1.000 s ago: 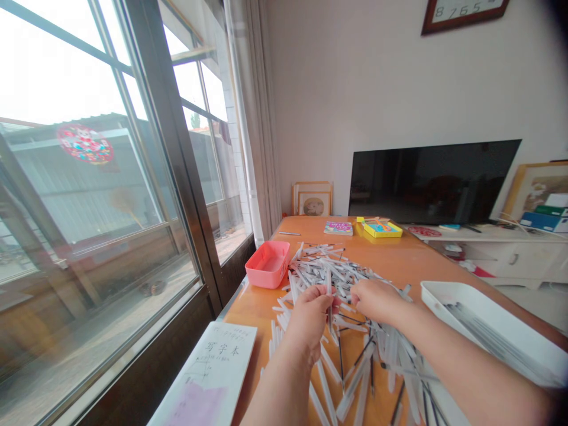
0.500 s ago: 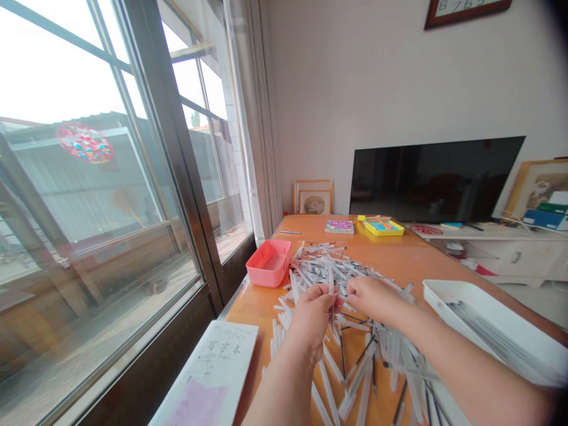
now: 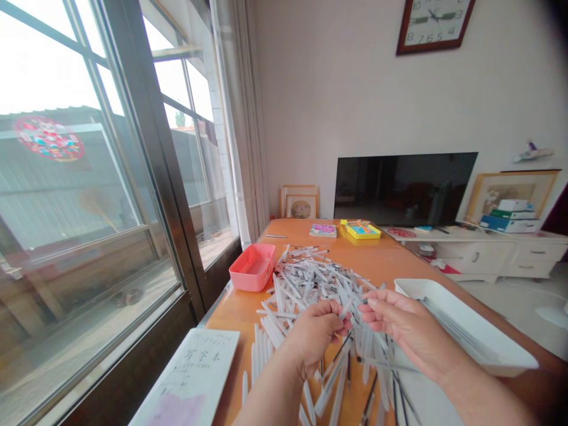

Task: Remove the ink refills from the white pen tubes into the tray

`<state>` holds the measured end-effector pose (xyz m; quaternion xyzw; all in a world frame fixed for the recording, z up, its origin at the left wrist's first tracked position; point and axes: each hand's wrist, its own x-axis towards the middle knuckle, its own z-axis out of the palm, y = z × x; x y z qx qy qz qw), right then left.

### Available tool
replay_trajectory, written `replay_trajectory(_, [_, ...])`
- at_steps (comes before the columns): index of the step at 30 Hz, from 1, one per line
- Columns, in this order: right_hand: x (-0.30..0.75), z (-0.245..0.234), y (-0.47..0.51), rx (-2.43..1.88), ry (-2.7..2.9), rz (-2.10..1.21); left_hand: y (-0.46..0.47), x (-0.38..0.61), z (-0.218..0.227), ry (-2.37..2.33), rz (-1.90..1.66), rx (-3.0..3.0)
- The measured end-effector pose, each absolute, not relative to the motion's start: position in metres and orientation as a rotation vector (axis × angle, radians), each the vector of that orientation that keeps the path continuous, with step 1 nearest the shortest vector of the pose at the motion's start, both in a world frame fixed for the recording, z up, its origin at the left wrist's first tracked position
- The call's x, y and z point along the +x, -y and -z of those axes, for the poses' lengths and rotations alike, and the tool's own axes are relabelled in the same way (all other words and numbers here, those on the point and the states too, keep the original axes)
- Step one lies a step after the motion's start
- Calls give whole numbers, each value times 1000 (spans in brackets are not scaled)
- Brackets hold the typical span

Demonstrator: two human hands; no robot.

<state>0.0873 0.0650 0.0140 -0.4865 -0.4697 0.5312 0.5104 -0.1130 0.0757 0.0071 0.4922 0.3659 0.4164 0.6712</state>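
Between the thumb and fingers of my left hand (image 3: 320, 324) is a translucent pen barrel (image 3: 346, 309), tilted up. My right hand (image 3: 394, 312) pinches a small dark pen part (image 3: 365, 300) just right of the barrel's upper end; most of it is hidden by the fingers. The two hands are close but apart. Around and beneath them spreads a heap of clear pen barrels (image 3: 295, 284) mixed with thin dark pen refills (image 3: 402, 390). On the right, a white tray (image 3: 517, 355) contains several long thin grey rods.
A pink plastic box (image 3: 248, 278) stands left of the heap. Nearer me lies a writing booklet (image 3: 195, 373). At the table's (image 3: 293, 229) far end are a small colourful book (image 3: 323, 231), a yellow box (image 3: 364, 232) and a pen (image 3: 276, 236). Windows (image 3: 155, 236) border the left side.
My right hand has turned and moved down and right, its pinching fingers now showing. My left hand has tilted the barrel, which stood upright before. The camera view has swung right and upward.
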Motion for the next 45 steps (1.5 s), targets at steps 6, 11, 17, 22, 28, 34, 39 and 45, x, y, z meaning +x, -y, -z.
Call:
replay_trajectory(6, [98, -6, -62, -1216, 1209, -1114, -71, -109, -8, -808, -847, 1219])
replay_trajectory(11, [101, -7, -62, -1268, 1285, -1041, -72, -108, -8, -824, -828, 1253])
replay_trajectory(17, [97, -18, -57, -1313, 1356, -1024, -72, -109, -9, -825, -828, 1264])
replay_trajectory(22, [94, -20, -54, -1288, 1388, -1063, -72, -110, -10, -815, -830, 1265])
replay_trajectory(28, [93, -20, -54, -1297, 1390, -1054, -71, -109, -11, -844, -818, 1265])
replay_trajectory(34, [91, -22, -53, -1300, 1433, -1044, -72, -109, -8, -845, -791, 1255])
replay_trajectory(39, [90, -24, -52, -1306, 1464, -1025, -73, -109, -8, -847, -798, 1255])
replay_trajectory(45, [88, -24, -53, -1318, 1471, -1009, -70, -109, -10, -846, -816, 1257])
